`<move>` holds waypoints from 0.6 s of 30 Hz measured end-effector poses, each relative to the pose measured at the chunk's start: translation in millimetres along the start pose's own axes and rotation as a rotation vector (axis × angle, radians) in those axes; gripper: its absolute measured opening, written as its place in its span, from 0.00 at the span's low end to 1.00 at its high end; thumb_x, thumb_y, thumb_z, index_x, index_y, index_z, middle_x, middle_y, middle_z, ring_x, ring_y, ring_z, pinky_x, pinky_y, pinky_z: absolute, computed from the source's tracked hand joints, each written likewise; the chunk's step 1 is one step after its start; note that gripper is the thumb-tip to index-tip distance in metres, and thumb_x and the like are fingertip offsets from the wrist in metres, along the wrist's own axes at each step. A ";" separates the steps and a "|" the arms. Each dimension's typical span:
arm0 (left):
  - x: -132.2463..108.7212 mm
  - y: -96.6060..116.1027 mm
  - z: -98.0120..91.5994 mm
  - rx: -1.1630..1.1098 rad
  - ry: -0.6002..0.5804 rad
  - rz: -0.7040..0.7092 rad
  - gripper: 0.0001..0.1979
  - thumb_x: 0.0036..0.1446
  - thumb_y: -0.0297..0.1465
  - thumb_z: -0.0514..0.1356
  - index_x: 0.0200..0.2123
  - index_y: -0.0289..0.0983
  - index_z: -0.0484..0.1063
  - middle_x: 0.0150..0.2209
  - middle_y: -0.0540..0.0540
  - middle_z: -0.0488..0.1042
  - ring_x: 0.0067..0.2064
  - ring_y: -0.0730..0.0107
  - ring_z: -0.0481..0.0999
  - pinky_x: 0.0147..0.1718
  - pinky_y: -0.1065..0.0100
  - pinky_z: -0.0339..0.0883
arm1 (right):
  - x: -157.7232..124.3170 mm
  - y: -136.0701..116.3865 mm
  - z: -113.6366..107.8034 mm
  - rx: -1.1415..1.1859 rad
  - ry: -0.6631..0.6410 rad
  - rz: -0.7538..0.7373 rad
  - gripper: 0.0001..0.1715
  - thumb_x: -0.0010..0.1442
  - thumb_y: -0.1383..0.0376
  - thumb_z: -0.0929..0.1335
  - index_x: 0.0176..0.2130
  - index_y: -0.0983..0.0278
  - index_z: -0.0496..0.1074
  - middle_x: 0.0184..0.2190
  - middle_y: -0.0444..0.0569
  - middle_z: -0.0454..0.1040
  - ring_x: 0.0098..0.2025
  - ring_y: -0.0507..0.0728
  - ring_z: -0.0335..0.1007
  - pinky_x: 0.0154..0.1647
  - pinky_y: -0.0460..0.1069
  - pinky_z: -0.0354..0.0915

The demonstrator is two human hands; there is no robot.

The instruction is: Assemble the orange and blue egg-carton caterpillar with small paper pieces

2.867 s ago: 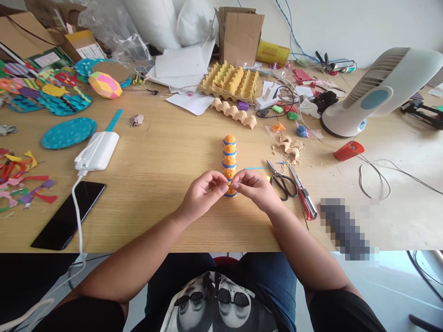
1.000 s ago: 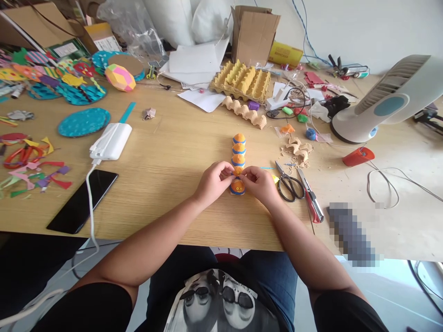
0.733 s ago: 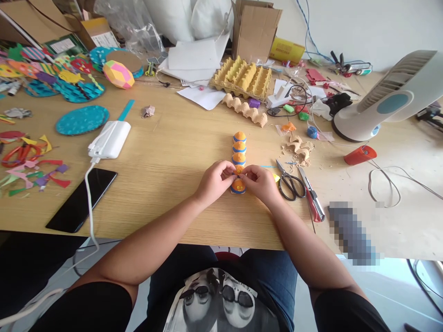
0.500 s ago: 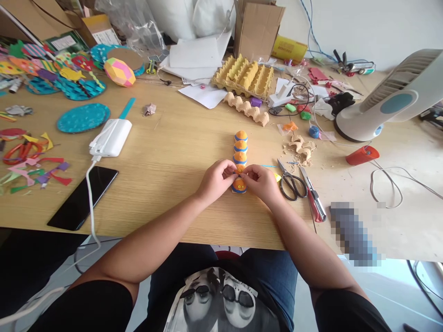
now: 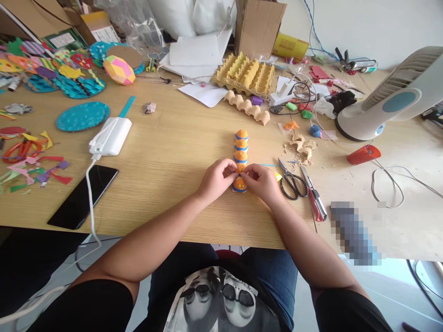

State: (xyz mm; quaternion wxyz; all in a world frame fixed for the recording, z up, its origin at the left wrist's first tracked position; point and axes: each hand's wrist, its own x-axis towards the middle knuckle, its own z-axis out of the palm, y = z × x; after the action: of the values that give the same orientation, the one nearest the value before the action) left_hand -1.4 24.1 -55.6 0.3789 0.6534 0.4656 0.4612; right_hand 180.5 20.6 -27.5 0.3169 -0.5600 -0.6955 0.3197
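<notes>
A caterpillar made from an egg-carton strip lies lengthwise in front of me, with orange domes edged in blue and white. Its nearest dome carries small round yellow eyes and points toward me. My left hand comes in from the left, thumb and forefinger pinched together just behind that dome. From the right, my right hand pinches at the same spot, its fingertips almost meeting the left ones. Whatever small thing sits between the fingertips is too hidden to make out. Beside my right hand are black scissors and a bit of yellow material.
A red utility knife lies right of the scissors. Carton scraps, clay lumps and a white fan stand farther right. Leftward are a phone, a white power bank and a blue oval. Egg trays sit behind.
Both hands stay pinched at the same place on the caterpillar, with only tiny finger movement. The whole view has shifted very slightly.
</notes>
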 end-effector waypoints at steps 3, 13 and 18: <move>0.1 0.4 0.7 0.000 0.002 0.001 0.05 0.57 0.31 0.65 0.37 0.39 0.73 0.37 0.48 0.76 0.36 0.72 0.76 0.36 0.70 0.73 | 0.0 0.3 -0.2 -0.006 -0.004 -0.002 0.07 0.58 0.61 0.70 0.33 0.62 0.75 0.21 0.41 0.65 0.26 0.52 0.61 0.27 0.47 0.54; 0.1 1.5 1.5 0.000 0.005 -0.020 0.05 0.58 0.31 0.65 0.36 0.38 0.72 0.36 0.48 0.77 0.36 0.71 0.77 0.37 0.69 0.73 | 0.8 1.2 -0.4 -0.031 -0.005 -0.010 0.07 0.57 0.61 0.70 0.32 0.62 0.75 0.21 0.41 0.65 0.25 0.52 0.60 0.27 0.47 0.53; 0.3 -1.1 1.8 0.007 0.017 -0.018 0.05 0.58 0.32 0.65 0.36 0.39 0.72 0.35 0.48 0.77 0.36 0.71 0.77 0.37 0.69 0.73 | 0.2 0.7 -0.5 -0.013 0.001 0.000 0.06 0.57 0.61 0.70 0.32 0.62 0.74 0.21 0.40 0.65 0.25 0.52 0.59 0.26 0.47 0.52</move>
State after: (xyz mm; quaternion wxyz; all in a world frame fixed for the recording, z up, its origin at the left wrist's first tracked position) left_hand 0.1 24.6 -57.1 0.3769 0.6467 0.4760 0.4617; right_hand 181.2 21.0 -27.7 0.3135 -0.5624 -0.6973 0.3151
